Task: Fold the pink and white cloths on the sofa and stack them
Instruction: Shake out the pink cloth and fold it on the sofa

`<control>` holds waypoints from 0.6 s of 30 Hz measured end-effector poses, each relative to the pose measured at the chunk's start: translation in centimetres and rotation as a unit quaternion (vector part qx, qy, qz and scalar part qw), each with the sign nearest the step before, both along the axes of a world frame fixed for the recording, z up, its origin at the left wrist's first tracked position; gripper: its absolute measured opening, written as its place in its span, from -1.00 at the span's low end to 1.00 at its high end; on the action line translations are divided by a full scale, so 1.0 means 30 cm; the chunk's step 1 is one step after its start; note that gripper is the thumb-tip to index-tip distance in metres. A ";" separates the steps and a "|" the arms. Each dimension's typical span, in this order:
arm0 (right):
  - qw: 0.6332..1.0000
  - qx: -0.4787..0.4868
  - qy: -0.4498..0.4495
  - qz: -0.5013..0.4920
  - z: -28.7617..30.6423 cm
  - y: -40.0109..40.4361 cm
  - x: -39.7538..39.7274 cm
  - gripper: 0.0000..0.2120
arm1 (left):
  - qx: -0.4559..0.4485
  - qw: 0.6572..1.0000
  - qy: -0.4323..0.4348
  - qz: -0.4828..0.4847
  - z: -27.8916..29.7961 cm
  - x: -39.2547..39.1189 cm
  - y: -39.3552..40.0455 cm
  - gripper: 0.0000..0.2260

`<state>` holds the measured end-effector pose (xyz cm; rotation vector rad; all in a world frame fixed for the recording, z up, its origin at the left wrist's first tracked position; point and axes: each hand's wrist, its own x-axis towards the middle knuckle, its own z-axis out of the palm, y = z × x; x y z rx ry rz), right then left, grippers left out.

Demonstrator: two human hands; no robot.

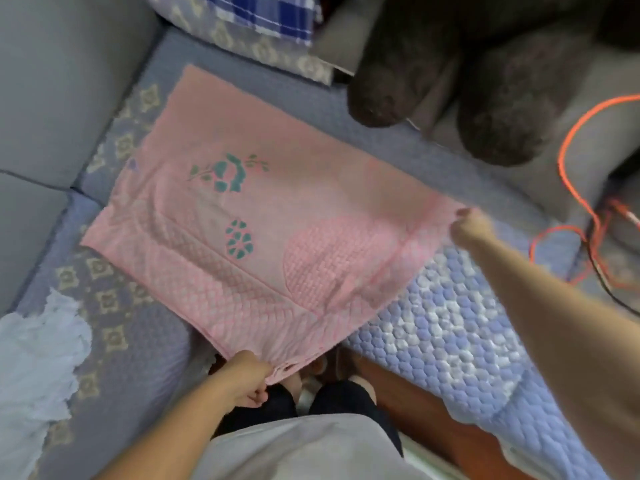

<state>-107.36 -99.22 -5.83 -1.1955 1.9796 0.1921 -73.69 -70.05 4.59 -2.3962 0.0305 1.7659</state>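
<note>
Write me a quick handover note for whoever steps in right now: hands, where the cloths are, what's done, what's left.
Left hand pinches the near corner of the pink cloth. Right hand pinches its right corner. The pink cloth lies spread on the sofa cover, no fold visible in it yet. White cloth sits crumpled at the left, untouched. Nothing is stacked. Left to do: fold the pink, fold the white, stack them.

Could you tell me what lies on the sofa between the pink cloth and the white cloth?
Only the patterned sofa cover, in the head view; pink cloth and white cloth lie apart.
</note>
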 end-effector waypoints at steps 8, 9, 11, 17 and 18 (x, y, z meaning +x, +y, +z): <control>0.904 0.176 -0.217 -0.325 -0.269 0.612 0.180 -0.93 | 0.020 0.960 0.095 -0.261 -0.185 -0.066 -0.061 -0.73; 0.896 0.162 -0.221 -0.351 -0.294 0.647 0.203 -0.93 | 0.013 0.940 0.114 -0.322 -0.207 -0.061 -0.068 -0.75; 0.895 0.130 -0.201 -0.376 -0.323 0.699 0.253 -0.91 | 0.009 0.906 0.142 -0.400 -0.249 -0.048 -0.069 -0.76; 0.916 0.047 -0.110 -0.384 -0.324 0.779 0.393 -0.77 | -0.016 0.892 0.176 -0.415 -0.294 0.025 -0.043 -0.79; 0.912 0.040 -0.103 -0.395 -0.311 0.768 0.420 -0.78 | -0.036 0.890 0.170 -0.422 -0.288 0.045 -0.043 -0.77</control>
